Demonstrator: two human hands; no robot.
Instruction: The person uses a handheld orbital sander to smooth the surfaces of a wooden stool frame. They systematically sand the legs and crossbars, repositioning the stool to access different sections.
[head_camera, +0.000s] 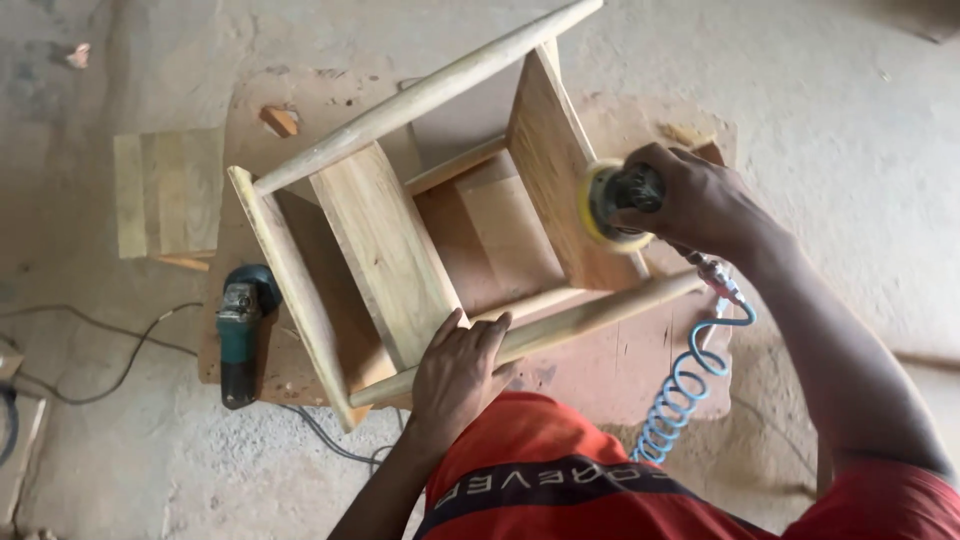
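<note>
Head view. We take the wooden frame (420, 220) as our landmark: an unfinished piece of furniture lying on its side on a flat board (620, 370), which rests on the dusty floor (850, 120). It has two rounded legs and flat panels between them.

We record the left hand (458, 375) at the frame's near edge, its fingers (480, 330) wrapped over the lower rounded leg (560, 325) and closed on it.

We record the right hand (700, 200) at the frame's right side, closed around an air sander (615, 205). The sander's yellow disc touches the face of the frame's right-hand upright panel (555, 160).

A blue coiled hose (685, 385) runs from a fitting under the right wrist down past the frame's right corner to the board.

To the left of the frame, a teal angle grinder (240, 330) lies on the board's edge, apart from both hands, its dark cable (100, 370) trailing away over the floor. Further left of the frame lies a pale wooden slab (165, 190). A small wood offcut (280, 120) sits just beyond the frame's far-left corner.
</note>
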